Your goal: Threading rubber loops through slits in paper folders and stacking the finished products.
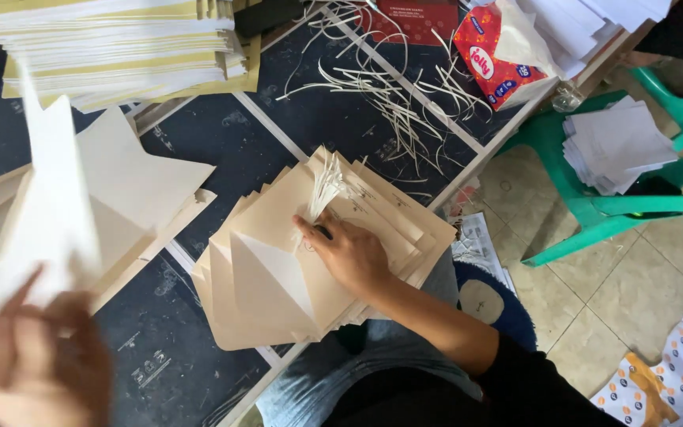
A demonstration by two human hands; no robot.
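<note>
My right hand (pixel 349 253) rests on a fanned stack of tan envelopes (pixel 278 308) at the middle of the dark board (pixel 333 119). Its fingers pinch a bunch of thin white paper strips (pixel 327 186) standing up from the stack, with a small black object under the fingertips. My left hand (pixel 41 364), blurred at the bottom left, holds up a cream folded sheet (pixel 57 198). Beneath that sheet lies another pile of cream envelopes (pixel 144 182).
A tall stack of white and yellow sheets (pixel 120 47) sits at the back left. Loose paper strips (pixel 389 95) litter the board's far side, near a red tissue pack (pixel 492 55). A green plastic chair (pixel 594 205) with white papers (pixel 618 146) stands right, on the tiled floor.
</note>
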